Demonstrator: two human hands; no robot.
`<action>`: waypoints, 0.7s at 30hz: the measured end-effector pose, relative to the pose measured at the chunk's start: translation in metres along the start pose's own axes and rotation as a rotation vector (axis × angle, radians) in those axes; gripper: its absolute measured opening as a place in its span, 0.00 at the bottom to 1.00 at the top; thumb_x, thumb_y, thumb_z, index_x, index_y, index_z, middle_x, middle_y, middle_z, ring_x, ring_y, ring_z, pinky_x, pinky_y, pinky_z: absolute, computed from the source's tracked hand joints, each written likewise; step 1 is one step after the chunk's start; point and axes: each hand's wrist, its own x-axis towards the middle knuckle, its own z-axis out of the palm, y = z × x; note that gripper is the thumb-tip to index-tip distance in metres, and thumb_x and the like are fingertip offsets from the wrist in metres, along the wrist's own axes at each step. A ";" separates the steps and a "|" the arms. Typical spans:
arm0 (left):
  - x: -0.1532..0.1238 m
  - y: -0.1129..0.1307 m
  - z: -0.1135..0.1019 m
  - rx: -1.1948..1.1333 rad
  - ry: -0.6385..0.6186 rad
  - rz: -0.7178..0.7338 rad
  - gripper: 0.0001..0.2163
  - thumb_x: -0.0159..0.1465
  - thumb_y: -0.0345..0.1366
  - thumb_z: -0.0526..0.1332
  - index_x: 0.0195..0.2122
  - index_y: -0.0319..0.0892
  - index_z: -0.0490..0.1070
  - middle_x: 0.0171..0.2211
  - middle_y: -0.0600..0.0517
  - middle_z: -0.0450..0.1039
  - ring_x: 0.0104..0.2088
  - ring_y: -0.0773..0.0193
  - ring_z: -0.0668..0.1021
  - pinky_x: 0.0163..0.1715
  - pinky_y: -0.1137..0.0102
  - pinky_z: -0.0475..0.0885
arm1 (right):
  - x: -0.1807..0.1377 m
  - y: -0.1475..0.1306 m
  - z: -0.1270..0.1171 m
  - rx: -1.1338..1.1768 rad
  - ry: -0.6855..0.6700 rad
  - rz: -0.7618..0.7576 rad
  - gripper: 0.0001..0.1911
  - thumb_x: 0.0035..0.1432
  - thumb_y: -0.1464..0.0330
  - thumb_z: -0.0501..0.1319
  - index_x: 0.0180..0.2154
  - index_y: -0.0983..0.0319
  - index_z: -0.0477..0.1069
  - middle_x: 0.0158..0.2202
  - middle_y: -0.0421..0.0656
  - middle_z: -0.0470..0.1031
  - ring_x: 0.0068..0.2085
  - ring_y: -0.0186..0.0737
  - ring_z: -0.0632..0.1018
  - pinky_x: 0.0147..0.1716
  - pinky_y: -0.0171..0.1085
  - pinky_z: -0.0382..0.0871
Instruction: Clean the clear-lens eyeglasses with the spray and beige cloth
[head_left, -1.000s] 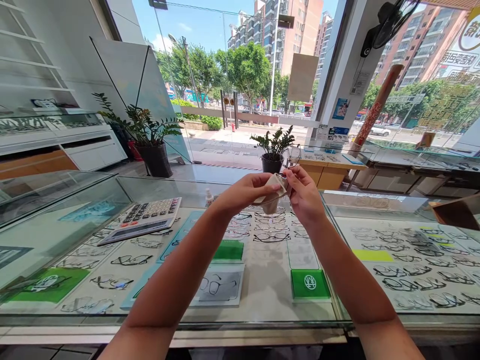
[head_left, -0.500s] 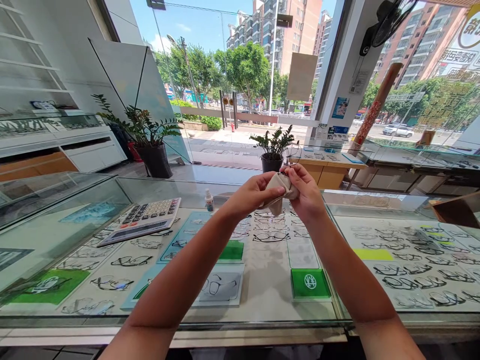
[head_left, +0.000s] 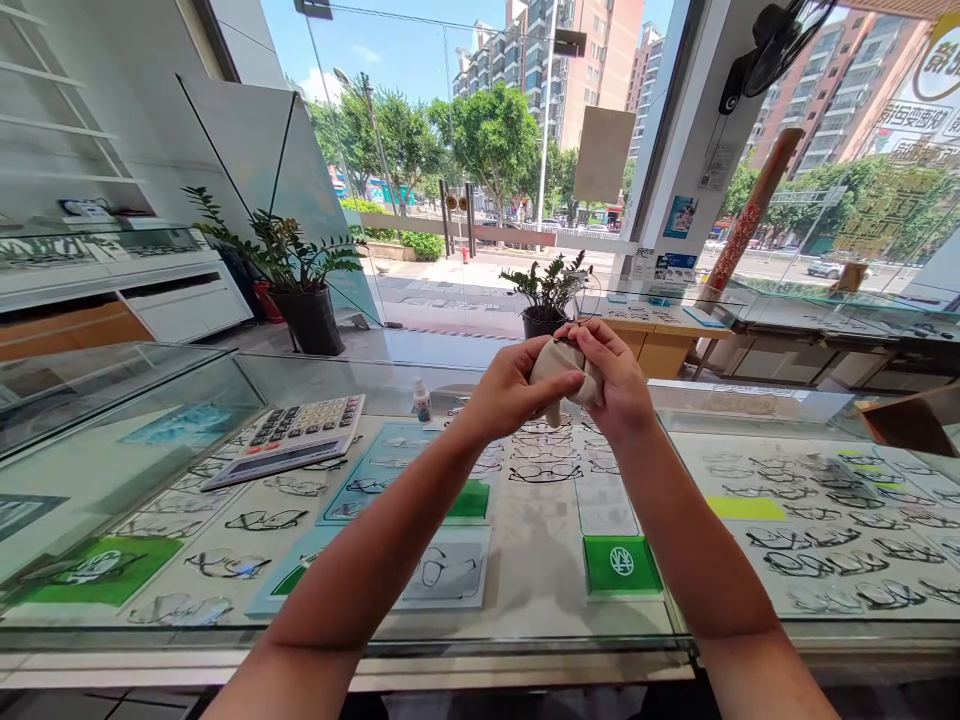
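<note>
Both of my hands are raised together above the glass display counter (head_left: 525,560). My left hand (head_left: 514,392) pinches a beige cleaning cloth (head_left: 559,368) with its thumb on top. My right hand (head_left: 616,382) is closed around the other side of the cloth, fingers curled over it. A thin pair of glasses (head_left: 592,300) shows only as a faint wire behind my right fingers; most of it is hidden by the cloth and hands.
Under the glass lie several rows of spectacle frames (head_left: 544,468) and green sign blocks (head_left: 621,564). A calculator (head_left: 296,438) and a small spray bottle (head_left: 422,400) rest on the counter top. Potted plants (head_left: 304,290) stand behind, with more display counters left and right.
My hands have risen slightly and closed tighter together. The cloth, which hung loose below my fingers, is now bunched between both hands, covering the glasses more.
</note>
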 end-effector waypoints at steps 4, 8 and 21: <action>-0.002 0.003 0.004 0.082 0.188 0.121 0.16 0.63 0.49 0.73 0.43 0.42 0.79 0.28 0.54 0.71 0.26 0.70 0.67 0.25 0.72 0.63 | 0.001 -0.001 0.018 -0.025 0.014 -0.022 0.11 0.56 0.56 0.73 0.34 0.53 0.76 0.40 0.40 0.80 0.41 0.39 0.78 0.46 0.42 0.77; -0.004 0.005 0.011 0.042 0.279 0.145 0.17 0.64 0.51 0.71 0.42 0.42 0.80 0.29 0.54 0.72 0.28 0.69 0.68 0.28 0.71 0.66 | -0.006 0.003 0.031 -0.007 0.067 -0.085 0.07 0.59 0.60 0.70 0.33 0.53 0.76 0.39 0.39 0.81 0.42 0.39 0.79 0.46 0.41 0.77; -0.003 0.006 0.003 -0.084 -0.010 0.017 0.21 0.66 0.57 0.67 0.33 0.42 0.71 0.27 0.55 0.63 0.26 0.69 0.63 0.24 0.72 0.60 | -0.006 -0.001 0.021 -0.026 0.124 -0.085 0.08 0.57 0.61 0.68 0.30 0.54 0.71 0.35 0.40 0.76 0.38 0.39 0.76 0.41 0.40 0.75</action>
